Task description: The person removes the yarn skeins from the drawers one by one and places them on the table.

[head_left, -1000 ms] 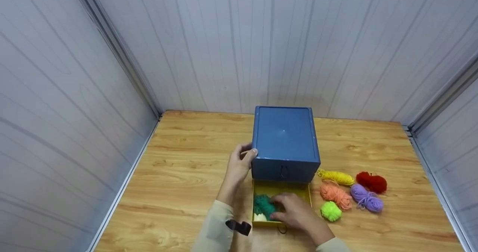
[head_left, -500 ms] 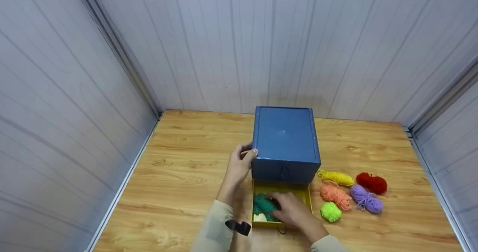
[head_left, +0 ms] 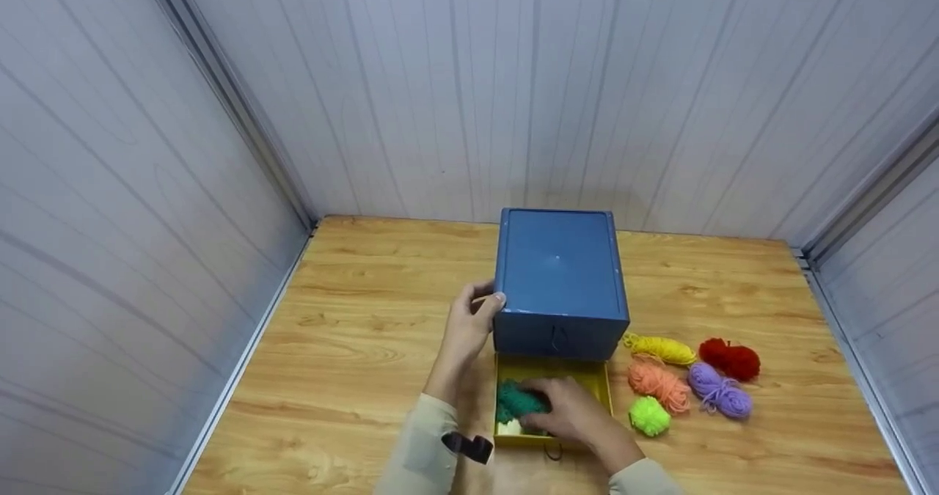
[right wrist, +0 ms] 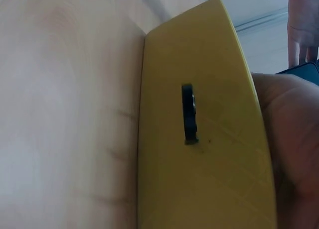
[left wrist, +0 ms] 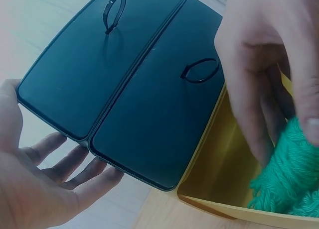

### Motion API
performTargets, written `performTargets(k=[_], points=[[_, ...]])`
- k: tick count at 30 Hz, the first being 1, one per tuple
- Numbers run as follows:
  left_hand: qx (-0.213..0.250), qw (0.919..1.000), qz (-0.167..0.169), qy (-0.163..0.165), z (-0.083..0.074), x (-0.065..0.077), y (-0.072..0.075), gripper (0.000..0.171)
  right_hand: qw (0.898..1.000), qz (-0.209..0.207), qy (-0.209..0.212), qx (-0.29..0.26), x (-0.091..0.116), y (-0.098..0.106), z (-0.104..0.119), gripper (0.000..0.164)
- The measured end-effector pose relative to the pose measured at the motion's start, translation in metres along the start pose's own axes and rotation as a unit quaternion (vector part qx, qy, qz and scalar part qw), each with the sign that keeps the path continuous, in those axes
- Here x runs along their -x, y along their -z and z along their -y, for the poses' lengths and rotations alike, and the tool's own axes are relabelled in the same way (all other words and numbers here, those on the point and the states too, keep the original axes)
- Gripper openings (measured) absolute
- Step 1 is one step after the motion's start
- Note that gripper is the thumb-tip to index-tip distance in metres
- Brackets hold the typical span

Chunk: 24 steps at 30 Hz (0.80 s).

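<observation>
My left hand (head_left: 469, 326) rests against the left side of a blue drawer box (head_left: 561, 260), its thumb at the front corner. In the left wrist view its fingers touch the edge of the dark drawer fronts (left wrist: 144, 114). The lowest drawer, a yellow one (head_left: 600, 385), is pulled out. Inside it, my right hand (head_left: 576, 411) grips a skein of green yarn (left wrist: 294, 162) between thumb and fingers. More green yarn (left wrist: 306, 205) lies beside it, and something pale (head_left: 509, 427) sits in the drawer's front left corner. The right wrist view shows mainly the yellow drawer front.
Right of the box lie skeins of yellow yarn (head_left: 660, 348), orange yarn (head_left: 659, 385), purple yarn (head_left: 720, 391) and red yarn (head_left: 730, 358), with a lime green yarn ball (head_left: 650, 416). Pale panel walls (head_left: 469, 92) enclose the wooden table (head_left: 352, 378).
My right hand has shifted slightly left onto the green yarn, and its fingers have closed round the skein. My left hand and the box have stayed put.
</observation>
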<state>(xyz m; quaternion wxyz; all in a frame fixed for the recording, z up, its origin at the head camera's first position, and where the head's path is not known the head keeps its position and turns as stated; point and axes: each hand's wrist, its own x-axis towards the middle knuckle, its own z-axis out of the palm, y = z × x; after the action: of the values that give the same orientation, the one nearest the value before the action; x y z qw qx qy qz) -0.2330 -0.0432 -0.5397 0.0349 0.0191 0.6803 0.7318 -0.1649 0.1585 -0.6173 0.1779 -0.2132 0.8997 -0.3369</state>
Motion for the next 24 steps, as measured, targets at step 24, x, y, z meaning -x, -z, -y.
performTargets(k=[24], points=[[0.003, 1.0000, -0.003, 0.005, 0.000, -0.002, 0.000, 0.046, 0.996, -0.083, 0.043, -0.008, 0.017, 0.015, -0.009, 0.036]])
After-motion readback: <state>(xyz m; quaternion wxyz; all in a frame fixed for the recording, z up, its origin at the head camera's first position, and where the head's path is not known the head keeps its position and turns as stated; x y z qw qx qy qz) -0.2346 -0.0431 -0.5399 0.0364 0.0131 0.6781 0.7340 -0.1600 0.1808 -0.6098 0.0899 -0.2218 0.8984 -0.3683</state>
